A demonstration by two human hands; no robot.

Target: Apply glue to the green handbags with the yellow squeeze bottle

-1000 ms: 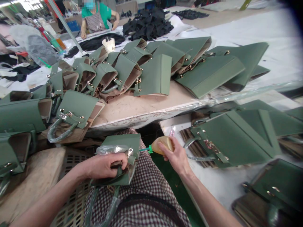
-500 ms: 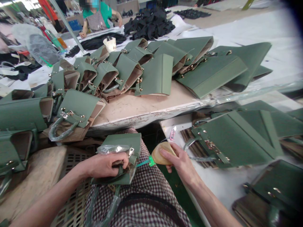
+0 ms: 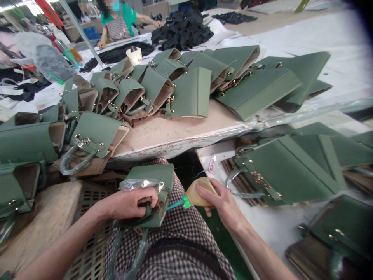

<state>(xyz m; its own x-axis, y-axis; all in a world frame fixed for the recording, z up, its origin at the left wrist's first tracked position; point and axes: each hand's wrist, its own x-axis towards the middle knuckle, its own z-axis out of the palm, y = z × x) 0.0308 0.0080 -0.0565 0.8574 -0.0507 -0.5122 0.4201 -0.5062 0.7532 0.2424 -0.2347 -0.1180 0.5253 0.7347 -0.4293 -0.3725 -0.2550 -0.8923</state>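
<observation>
On my lap lies a small green handbag point(image 3: 154, 173), its plastic-wrapped handles hanging toward me. My left hand point(image 3: 135, 204) is closed around the bag's upper part, with fingers curled into a dark fold there. My right hand point(image 3: 217, 198) grips a yellowish squeeze bottle point(image 3: 199, 192) with a green cap. Its thin blue-green nozzle point(image 3: 175, 205) points left, and the tip meets the bag's side edge; whether it goes inside cannot be made out.
Many green handbags point(image 3: 190, 91) stand on the table ahead. More bags point(image 3: 291, 171) lie on a white surface at right, near a pink clip-like item point(image 3: 211, 164). A plastic crate point(image 3: 87, 237) is at left. A co-worker point(image 3: 119, 25) stands across the table.
My hands, the bag and the bottle stay nearly in place; the bottle is very slightly farther left. Across the table, the co-worker's arm has stretched out toward the black pile.
</observation>
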